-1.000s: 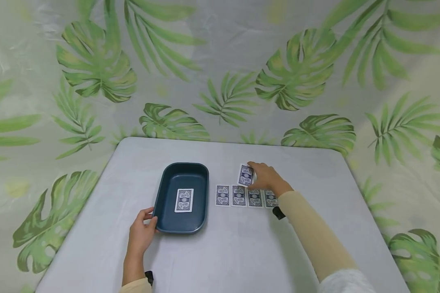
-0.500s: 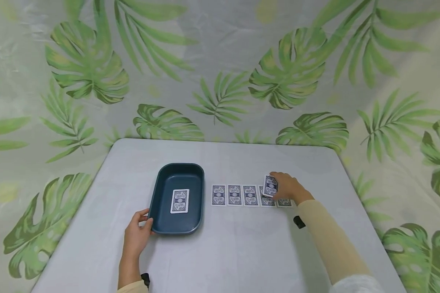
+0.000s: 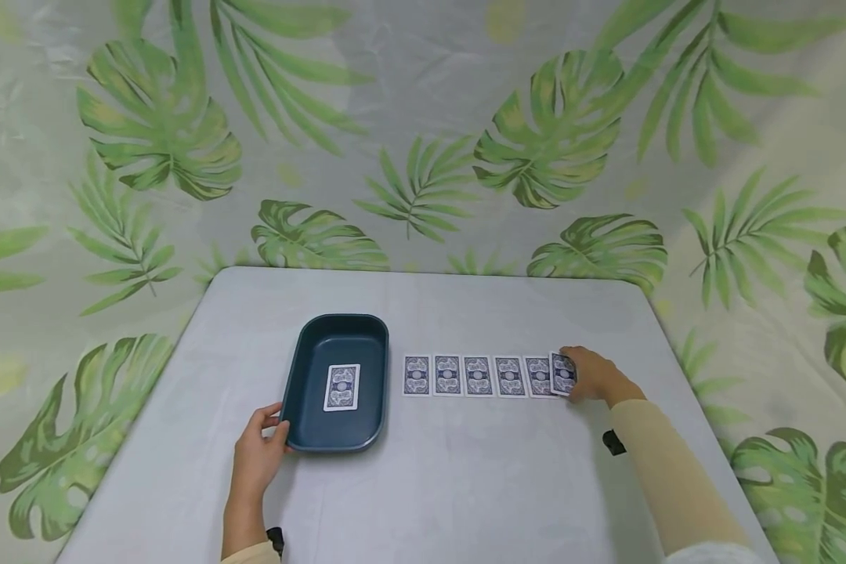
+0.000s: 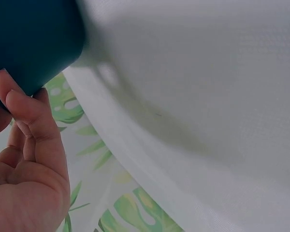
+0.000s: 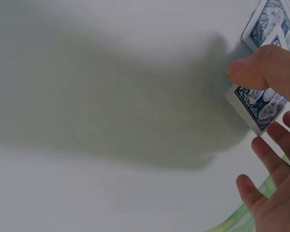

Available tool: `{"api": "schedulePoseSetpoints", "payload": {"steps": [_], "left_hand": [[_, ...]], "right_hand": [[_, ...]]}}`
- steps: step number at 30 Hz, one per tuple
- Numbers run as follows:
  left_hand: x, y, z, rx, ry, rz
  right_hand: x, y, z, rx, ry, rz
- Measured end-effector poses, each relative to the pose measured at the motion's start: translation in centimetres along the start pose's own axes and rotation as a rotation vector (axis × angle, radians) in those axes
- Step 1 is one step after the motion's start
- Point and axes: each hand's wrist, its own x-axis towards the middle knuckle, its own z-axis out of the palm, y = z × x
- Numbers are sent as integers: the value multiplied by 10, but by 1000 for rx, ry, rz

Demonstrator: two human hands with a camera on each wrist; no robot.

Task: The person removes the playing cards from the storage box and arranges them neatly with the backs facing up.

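My right hand (image 3: 598, 376) pinches a blue-backed playing card (image 3: 562, 374) at the right end of a row. In the right wrist view the thumb lies across the back of this card (image 5: 261, 104). Several more face-down cards (image 3: 479, 376) lie side by side to its left, and the held card overlaps the edge of the nearest one. My left hand (image 3: 259, 448) grips the near left corner of a dark blue tray (image 3: 383, 407), thumb and fingers on its wall in the left wrist view. One face-down card (image 3: 341, 387) sits inside the tray.
A white cloth covers the table (image 3: 423, 486). Behind it hangs a leaf-patterned backdrop (image 3: 423, 117), which also shows at both sides. The tray stands left of the card row with a narrow gap between them.
My right hand has moved right and toward me with its card, from above the row to its right end. More of the row shows. The left hand keeps its grip on the tray.
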Motion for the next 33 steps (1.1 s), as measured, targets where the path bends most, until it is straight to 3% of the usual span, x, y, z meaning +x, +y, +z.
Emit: {"api": "schedulePoseSetpoints", "payload": {"steps": [21, 26, 29, 33], "left_hand": [[-3, -2, -4, -11, 3, -6], [-2, -1, -1, -17, -5, -6], [-2, -1, 0, -20, -6, -4], [-2, 1, 1, -17, 4, -6]], "right_hand": [[0, 4, -1, -12, -82, 76], [0, 6, -5, -25, -92, 52], [1, 4, -7, -41, -80, 35], [5, -8, -14, -16, 2, -3]]}}
